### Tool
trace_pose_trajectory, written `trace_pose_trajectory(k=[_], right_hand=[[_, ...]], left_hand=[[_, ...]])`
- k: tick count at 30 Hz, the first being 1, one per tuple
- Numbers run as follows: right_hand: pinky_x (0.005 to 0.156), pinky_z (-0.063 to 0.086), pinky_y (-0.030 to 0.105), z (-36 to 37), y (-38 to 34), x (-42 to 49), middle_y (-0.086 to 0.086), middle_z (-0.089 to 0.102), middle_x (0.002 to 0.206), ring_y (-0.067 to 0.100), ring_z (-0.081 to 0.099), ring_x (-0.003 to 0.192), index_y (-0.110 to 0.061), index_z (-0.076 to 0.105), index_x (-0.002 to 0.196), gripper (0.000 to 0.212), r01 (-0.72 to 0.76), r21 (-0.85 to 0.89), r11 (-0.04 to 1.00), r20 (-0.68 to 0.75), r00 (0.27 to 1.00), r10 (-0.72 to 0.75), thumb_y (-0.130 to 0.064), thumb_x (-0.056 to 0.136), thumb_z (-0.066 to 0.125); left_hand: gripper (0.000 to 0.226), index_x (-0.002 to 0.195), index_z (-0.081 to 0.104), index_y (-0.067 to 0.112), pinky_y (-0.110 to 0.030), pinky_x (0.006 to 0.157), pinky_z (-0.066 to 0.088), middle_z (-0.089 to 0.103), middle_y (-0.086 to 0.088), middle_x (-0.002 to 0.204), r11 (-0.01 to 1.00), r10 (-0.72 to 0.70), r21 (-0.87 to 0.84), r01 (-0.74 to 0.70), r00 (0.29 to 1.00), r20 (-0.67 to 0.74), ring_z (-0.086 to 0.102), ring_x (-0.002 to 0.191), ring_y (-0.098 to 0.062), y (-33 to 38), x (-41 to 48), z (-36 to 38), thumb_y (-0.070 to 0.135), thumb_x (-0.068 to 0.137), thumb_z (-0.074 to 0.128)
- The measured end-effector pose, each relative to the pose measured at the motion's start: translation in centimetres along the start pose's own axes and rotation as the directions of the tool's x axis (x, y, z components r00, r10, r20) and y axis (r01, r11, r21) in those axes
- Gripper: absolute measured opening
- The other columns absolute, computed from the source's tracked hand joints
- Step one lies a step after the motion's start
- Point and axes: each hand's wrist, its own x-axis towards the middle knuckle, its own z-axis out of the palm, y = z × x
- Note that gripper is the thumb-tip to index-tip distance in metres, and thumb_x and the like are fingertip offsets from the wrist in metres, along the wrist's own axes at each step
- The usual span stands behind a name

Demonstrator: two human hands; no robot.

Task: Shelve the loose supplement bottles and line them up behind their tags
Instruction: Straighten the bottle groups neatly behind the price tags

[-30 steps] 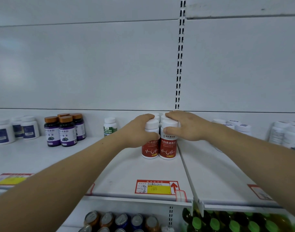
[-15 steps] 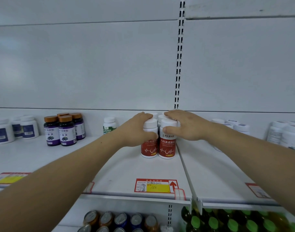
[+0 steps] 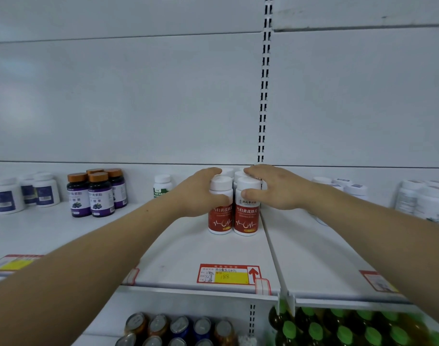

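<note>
Shelf (image 3: 188, 250): white, slotted upright (image 3: 264, 96) behind
Red-label bottles (image 3: 247, 221): clustered upright mid-shelf, behind yellow price tag (image 3: 228, 274)
Left hand (image 3: 201, 194): fingers curled round them
Right hand (image 3: 277, 189): fingers over their tops, thumb pressing a label
Back panel (image 3: 138, 96): plain white

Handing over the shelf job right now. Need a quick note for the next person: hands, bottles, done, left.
Left hand: fingers wrapped round the left side of the red-label bottles.
Right hand: thumb on the front right bottle, fingers over the caps.
Bottles: upright cluster, two in front and more caps behind, on the shelf, set back from the price tag and roughly in line with it.
Done: this group is on the shelf.
Left: probably square the rows behind the tag, then let go.
</note>
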Motion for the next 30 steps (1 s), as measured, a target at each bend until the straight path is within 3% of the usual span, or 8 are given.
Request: trace_pose_trajectory(k=[15,19,24,30], right_hand=[[0.105,0.027,0.027,0.0,0.6,-0.1,-0.003,0.036,0.149,0.015,0.033,0.134,-0.021,0.035,0.145,0.067,0.019,0.026,0.999,0.006,1.000,-0.019,-0.050,0.089,0.056],[0.099,0.035,0.028,0.0,0.8,-0.1,0.000,0.045,0.139,0.016,0.043,0.123,-0.019,0.043,0.138,0.061,0.027,0.025,0.999,-0.008,1.000,-0.027,-0.049,0.088,0.059],[0.102,0.040,0.034,-0.1,1.2,-0.2,0.000,0.046,0.136,0.015,0.048,0.118,-0.021,0.046,0.136,0.064,-0.004,0.047,0.999,-0.016,1.000,0.005,-0.053,0.083,0.062],[0.099,0.041,0.034,-0.1,1.2,-0.4,0.002,0.048,0.132,0.016,0.049,0.114,-0.019,0.049,0.131,0.060,-0.008,0.058,0.998,-0.033,0.999,0.010,-0.052,0.083,0.064]], left_hand=[[0.073,0.142,0.034,0.027,-0.026,0.084,0.044,0.044,0.004,0.135,0.992,-0.039,-0.119,0.038,0.999,-0.001,0.048,0.107,-0.012,0.7,0.1,0.5,0.024,0.079,0.072],[0.070,0.139,0.039,0.024,-0.023,0.075,0.043,0.046,0.006,0.124,0.987,-0.033,-0.159,0.030,0.999,-0.017,0.050,0.102,-0.014,0.7,0.2,1.0,0.016,0.079,0.072],[0.066,0.139,0.039,0.022,-0.022,0.080,0.038,0.040,0.013,0.119,0.987,0.008,-0.162,-0.014,0.999,-0.036,0.045,0.106,-0.012,0.9,0.3,1.5,0.013,0.081,0.069],[0.070,0.142,0.035,0.026,-0.026,0.089,0.037,0.034,0.008,0.144,0.989,0.011,-0.149,-0.012,1.000,-0.011,0.043,0.117,-0.014,0.7,0.6,1.5,0.017,0.081,0.069]])
